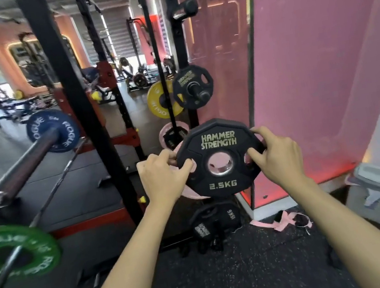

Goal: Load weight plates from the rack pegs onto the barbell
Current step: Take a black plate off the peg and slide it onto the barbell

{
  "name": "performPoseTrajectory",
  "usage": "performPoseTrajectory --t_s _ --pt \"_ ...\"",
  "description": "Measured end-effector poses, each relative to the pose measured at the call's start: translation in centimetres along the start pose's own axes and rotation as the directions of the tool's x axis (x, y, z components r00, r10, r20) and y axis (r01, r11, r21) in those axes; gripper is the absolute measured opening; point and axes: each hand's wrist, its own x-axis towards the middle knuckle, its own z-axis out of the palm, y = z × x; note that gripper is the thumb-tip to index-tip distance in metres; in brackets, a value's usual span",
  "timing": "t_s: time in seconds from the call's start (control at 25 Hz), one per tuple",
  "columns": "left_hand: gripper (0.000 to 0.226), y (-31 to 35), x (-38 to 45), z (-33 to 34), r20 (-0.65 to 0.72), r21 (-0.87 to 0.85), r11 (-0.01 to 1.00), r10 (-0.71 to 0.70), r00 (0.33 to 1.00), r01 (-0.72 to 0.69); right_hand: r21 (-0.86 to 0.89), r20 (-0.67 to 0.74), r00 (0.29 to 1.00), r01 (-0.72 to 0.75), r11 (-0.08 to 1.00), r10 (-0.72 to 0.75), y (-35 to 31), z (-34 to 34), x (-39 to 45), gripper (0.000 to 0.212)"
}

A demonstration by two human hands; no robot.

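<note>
Holding the small black plate [219, 159] upright in front of the rack post [179, 44], you are gripping it with both hands: left hand [162, 179] curling around its left edge, right hand [275, 154] around its right. It is looking clear of the pegs, so you are likely carrying next, turning left toward the barbell sleeve [22, 163] and lining up the hole.

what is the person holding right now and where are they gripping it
A black 2.5 kg plate, held by both hands: left hand on its left edge, right hand on its right edge, fingers hooked into the side cutouts.
</note>
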Motion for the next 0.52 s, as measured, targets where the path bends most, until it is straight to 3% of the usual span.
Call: performPoseTrajectory --t_s 0.24,0.52 --pt "0.026 -8.1 -1.6 -9.6 -0.127 0.145 0.98 -0.119 0.985 0.138 0.226 0.11 0.983 0.119 0.967 -0.147 -10.2 6.2 -0.8 0.041" --pt "0.036 -20.8 -3.0 -23.0 -0.312 0.223 0.918 -0.251 0.916 0.327 0.402 0.158 0.929 0.248 0.882 -0.333 -27.6 13.9 -3.6 0.042"
